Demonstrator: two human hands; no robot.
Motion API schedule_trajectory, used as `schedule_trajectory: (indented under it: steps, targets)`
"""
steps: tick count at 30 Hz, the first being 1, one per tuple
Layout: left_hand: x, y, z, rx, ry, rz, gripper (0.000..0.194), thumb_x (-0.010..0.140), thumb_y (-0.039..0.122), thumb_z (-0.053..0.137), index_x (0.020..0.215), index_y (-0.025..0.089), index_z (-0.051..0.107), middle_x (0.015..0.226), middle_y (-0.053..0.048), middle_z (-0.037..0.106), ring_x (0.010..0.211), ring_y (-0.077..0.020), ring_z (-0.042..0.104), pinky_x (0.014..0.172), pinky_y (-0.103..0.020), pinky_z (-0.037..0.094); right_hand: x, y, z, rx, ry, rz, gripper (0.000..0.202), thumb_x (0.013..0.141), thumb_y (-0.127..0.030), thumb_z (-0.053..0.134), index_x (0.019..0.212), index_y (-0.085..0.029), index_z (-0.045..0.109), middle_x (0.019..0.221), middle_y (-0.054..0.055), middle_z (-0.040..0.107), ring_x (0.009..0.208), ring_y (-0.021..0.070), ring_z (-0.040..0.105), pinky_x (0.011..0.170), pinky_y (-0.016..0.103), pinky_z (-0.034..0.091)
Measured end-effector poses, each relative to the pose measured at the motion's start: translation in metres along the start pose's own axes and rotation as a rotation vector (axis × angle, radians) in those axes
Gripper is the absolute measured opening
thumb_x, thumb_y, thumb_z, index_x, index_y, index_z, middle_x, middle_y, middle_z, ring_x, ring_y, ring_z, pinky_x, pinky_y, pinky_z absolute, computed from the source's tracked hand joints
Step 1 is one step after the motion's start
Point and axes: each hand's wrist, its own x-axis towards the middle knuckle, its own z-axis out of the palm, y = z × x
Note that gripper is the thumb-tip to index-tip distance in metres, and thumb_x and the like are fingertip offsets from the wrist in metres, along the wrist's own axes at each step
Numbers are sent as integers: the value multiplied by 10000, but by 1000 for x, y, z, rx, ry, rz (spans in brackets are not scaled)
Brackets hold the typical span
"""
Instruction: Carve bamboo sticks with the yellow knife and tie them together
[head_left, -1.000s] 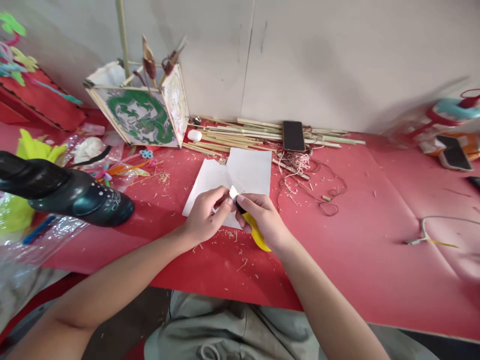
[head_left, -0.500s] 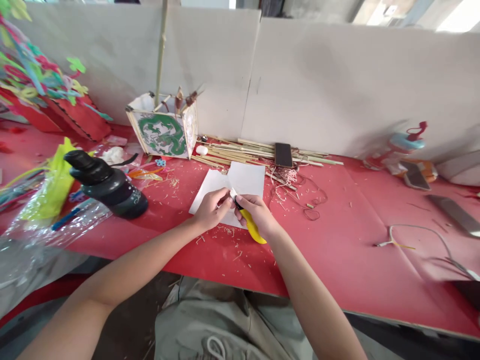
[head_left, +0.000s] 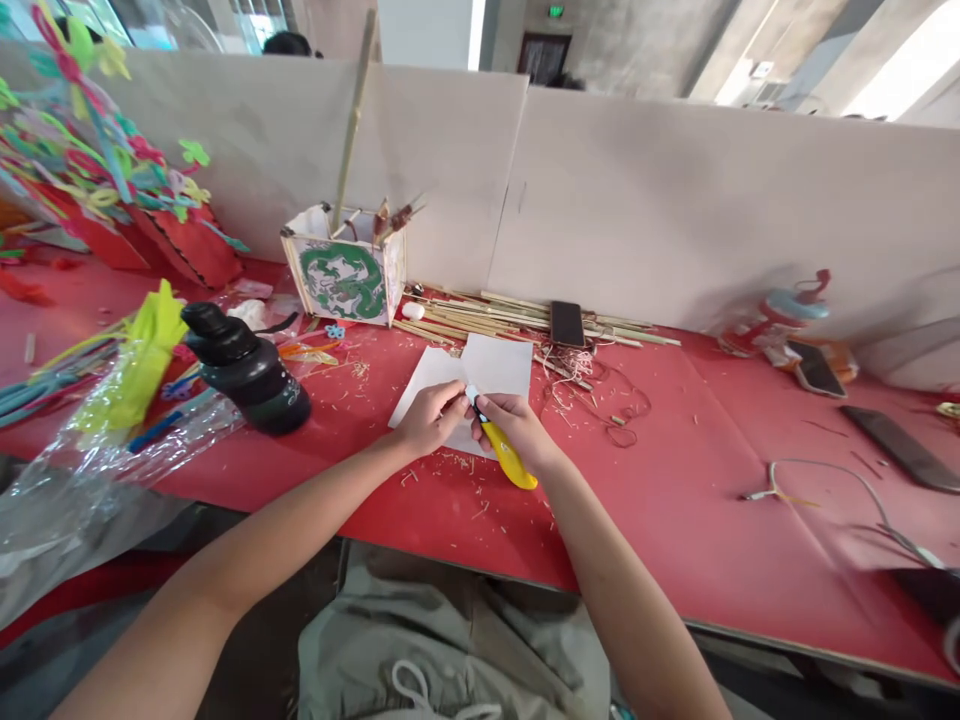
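My right hand (head_left: 514, 425) is wrapped round a yellow-handled tool (head_left: 511, 458) with a black neck. The tool's handle points toward the table's front edge. My left hand (head_left: 433, 418) is closed, its thumb and fingers pinched at a small white piece (head_left: 471, 393) at the tool's tip; whether that piece belongs to the tool I cannot tell. Both hands are close together above white paper (head_left: 499, 362) that lies on the red table (head_left: 645, 500). Small shavings are scattered around the paper.
Bamboo sticks (head_left: 457, 318), a phone (head_left: 566, 324) and tangled string (head_left: 574, 370) lie behind the paper. A dragon-picture box (head_left: 343, 280) and black pump bottle (head_left: 251, 375) stand left. Farther right are a cable (head_left: 832, 463) and a dark flat object (head_left: 900, 447). A pale partition (head_left: 637, 200) runs behind.
The view has tilted up slightly and shifted left, showing more above the partition. Both hands keep nearly the same hold over the paper.
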Motion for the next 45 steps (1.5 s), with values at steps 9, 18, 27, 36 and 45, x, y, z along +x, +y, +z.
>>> schedule_trajectory:
  steps: [9, 18, 27, 36, 45]
  targets:
    - [1, 1, 2, -36, -36, -28, 365, 1035, 452, 419, 796, 185, 490, 751, -17, 608, 672, -131, 531, 642, -261, 386, -3, -3, -1, -2, 32, 33, 445, 836, -594, 683, 846, -151, 632, 563, -4, 607, 420, 98, 490, 437, 229, 351]
    - [2, 1, 5, -62, -33, -77, 387, 1036, 476, 428, 799, 180, 508, 763, -21, 611, 671, -126, 517, 640, -252, 382, 0, 0, -3, -8, 19, 4, 402, 889, -557, 625, 810, -164, 611, 527, -31, 549, 404, 88, 439, 434, 229, 317]
    - [1, -2, 9, -92, 62, -113, 337, 1018, 431, 491, 828, 167, 579, 748, -5, 621, 655, -115, 554, 623, -228, 422, 5, 5, 0, 6, 105, -46, 417, 854, -560, 646, 806, -146, 652, 540, -19, 563, 423, 94, 467, 450, 238, 346]
    - [1, 3, 8, -117, 9, -53, 291, 1035, 360, 457, 812, 180, 505, 732, 8, 565, 675, -114, 530, 652, -238, 408, 2, 3, -3, 31, -6, 20, 397, 887, -546, 619, 781, -163, 624, 507, -19, 561, 380, 86, 456, 418, 223, 331]
    - [0, 5, 3, -124, -28, 0, 281, 1035, 372, 462, 845, 178, 536, 748, 3, 579, 680, -118, 545, 652, -249, 400, -2, -3, -5, 71, -111, 59, 379, 919, -516, 600, 797, -157, 620, 520, -16, 566, 374, 87, 471, 420, 228, 344]
